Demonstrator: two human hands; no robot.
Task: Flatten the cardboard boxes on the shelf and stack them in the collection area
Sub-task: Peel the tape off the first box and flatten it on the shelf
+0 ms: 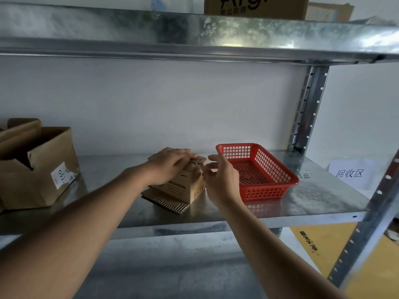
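A small brown cardboard box (185, 186) sits in the middle of the metal shelf (313, 203), with one flap lying flat under its front. My left hand (170, 165) lies on top of the box, fingers straight and pressing down on it. Just to the right of the box my right hand (220, 178) hovers, fingers spread and loosely bent, holding nothing. A larger open cardboard box (36, 167) with a white label stands at the left end of the shelf.
A red plastic basket (259, 169) sits right of the small box. A white paper sign (349, 173) with printed characters lies at the shelf's right end. Upright posts stand at the right. More boxes (254, 7) are on the shelf above, and yellow cardboard (323, 251) lies below.
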